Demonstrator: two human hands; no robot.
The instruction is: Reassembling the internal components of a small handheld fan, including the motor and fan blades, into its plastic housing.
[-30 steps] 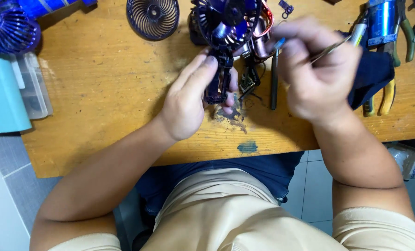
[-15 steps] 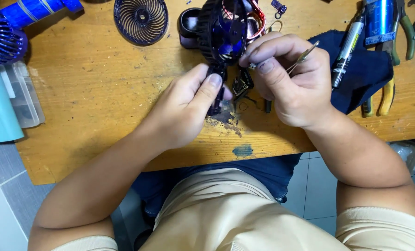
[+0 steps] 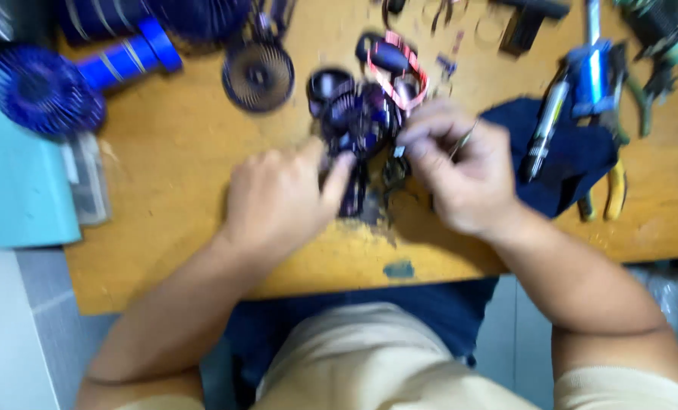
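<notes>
The left hand (image 3: 278, 201) pins the dark plastic fan body (image 3: 358, 129) near the middle of the wooden surface (image 3: 172, 212), thumb on its stem. The right hand (image 3: 460, 175) pinches a thin metal tool (image 3: 464, 140) beside it. A slip could, I judge, snag the red wires (image 3: 407, 68) or scatter small parts toward the near edge.
</notes>
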